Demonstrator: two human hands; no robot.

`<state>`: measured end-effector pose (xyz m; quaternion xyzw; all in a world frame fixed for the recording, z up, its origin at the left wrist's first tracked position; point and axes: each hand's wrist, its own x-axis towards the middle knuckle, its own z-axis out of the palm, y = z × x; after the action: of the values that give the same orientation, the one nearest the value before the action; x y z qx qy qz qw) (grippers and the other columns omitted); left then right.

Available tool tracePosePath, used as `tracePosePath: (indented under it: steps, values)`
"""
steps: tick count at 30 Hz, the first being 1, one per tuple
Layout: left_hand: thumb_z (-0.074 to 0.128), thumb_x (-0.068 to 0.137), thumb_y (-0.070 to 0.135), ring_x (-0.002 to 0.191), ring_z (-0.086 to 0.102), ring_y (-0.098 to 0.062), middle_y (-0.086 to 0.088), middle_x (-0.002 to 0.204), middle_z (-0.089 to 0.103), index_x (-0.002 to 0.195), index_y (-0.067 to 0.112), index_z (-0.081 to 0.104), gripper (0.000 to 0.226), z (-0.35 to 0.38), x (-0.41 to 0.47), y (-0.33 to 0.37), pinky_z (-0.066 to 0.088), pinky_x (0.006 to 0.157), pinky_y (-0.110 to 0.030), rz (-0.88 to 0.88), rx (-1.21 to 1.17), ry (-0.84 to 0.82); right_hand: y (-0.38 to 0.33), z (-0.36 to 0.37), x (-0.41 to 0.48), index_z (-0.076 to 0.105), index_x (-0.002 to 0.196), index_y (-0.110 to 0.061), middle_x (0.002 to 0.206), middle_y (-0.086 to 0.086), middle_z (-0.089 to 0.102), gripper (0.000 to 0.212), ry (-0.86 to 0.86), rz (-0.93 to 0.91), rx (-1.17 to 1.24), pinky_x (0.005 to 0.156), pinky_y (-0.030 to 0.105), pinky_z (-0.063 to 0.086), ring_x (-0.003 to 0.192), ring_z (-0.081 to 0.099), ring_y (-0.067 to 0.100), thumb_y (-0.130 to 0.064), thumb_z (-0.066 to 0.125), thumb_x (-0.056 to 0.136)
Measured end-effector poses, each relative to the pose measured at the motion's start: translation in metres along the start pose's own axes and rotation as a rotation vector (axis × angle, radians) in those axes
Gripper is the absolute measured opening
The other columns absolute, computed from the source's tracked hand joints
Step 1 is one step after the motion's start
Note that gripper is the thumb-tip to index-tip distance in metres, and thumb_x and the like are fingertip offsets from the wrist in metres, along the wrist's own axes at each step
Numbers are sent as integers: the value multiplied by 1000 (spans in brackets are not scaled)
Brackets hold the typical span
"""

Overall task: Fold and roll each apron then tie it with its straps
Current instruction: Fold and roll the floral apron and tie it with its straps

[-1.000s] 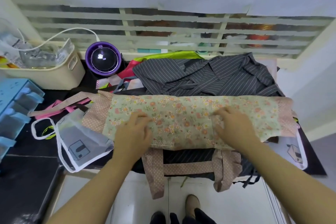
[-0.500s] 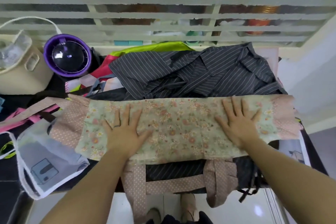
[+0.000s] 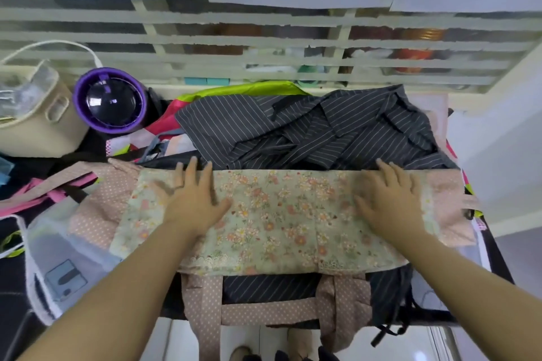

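Two hands, head view. Left hand (image 3: pixel 190 199) and right hand (image 3: pixel 390 199): both flat, fingers spread wide, pressing the floral apron (image 3: pixel 278 223), which lies folded as a band across mid-frame, its dotted straps (image 3: pixel 264 313) hanging below. I would smooth outward and keep the upper fold straight before rolling. Against half a second ago, both hands sit higher, fingertips at the upper edge.

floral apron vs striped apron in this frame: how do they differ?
The floral apron is pale green with pink dotted trim; the striped apron is dark grey with thin light stripes. The floral apron lies folded in a flat band under the left hand and right hand; the striped apron sits crumpled behind it. Both are soft cloth in one heap.
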<state>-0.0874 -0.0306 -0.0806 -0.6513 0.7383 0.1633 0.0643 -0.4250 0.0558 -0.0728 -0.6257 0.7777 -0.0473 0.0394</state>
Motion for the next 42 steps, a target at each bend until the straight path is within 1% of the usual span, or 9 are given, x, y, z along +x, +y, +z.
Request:
tracePosePath:
  steps: [5,8,14,19,23,29,34,38,42]
  values:
    - [63,81,50,142,22,-24,2,151,26,150,29,12,89,-35,32,19,-8,111,-62,283,210,-152,-85,-18,43,29,147,-27,146,-5,37,69,-341,-404,70,108,35,30,135,30,20,-43,60,87]
    - [70,74,56,130,38,-25,1,136,42,143,27,25,87,-47,45,23,7,111,-54,315,334,-213,-102,-14,69,30,144,-26,138,-2,45,85,-539,-364,-74,108,42,27,129,38,23,-56,69,75]
    - [72,79,33,103,57,-24,-2,104,59,121,14,42,55,-48,43,20,37,94,-39,369,431,-328,-90,-20,85,54,119,-23,109,-4,58,59,-809,-313,-109,87,34,50,100,55,18,-38,81,68]
    - [61,83,9,82,61,-27,-6,91,63,109,15,51,28,-56,24,11,37,61,-32,454,480,68,-84,-33,60,55,108,-22,99,-3,61,22,-440,-417,-287,64,31,45,85,58,18,-16,56,87]
    - [82,38,-3,47,54,-25,-6,60,57,80,11,56,52,-40,-4,-26,42,47,-29,651,493,343,-54,-21,14,63,96,-15,76,1,58,47,44,-626,-355,50,26,26,45,51,18,-6,82,54]
    - [37,74,10,53,58,-23,-4,80,67,107,16,47,35,3,-48,-69,40,68,-32,680,424,492,-28,8,-42,46,119,-15,97,9,67,78,49,-532,-235,52,30,45,58,63,26,2,81,50]
    - [58,67,0,57,62,-27,-6,81,64,125,14,46,60,13,-62,-87,46,90,-49,647,424,505,-9,18,-56,34,138,-16,102,9,63,101,51,-473,-284,77,41,36,63,63,28,11,77,51]
    - [83,35,-13,58,61,-31,-8,74,60,138,16,47,113,14,-66,-95,47,81,-66,501,561,333,0,24,-69,-37,140,-32,129,8,39,114,-253,-382,-391,115,47,10,95,64,26,8,53,81]
    - [60,78,-5,106,56,-33,-10,117,55,149,28,-5,102,0,-70,-99,20,107,-68,242,590,85,-4,9,-73,-45,127,-37,143,7,21,102,-402,-289,-339,116,45,12,105,59,23,9,38,88]
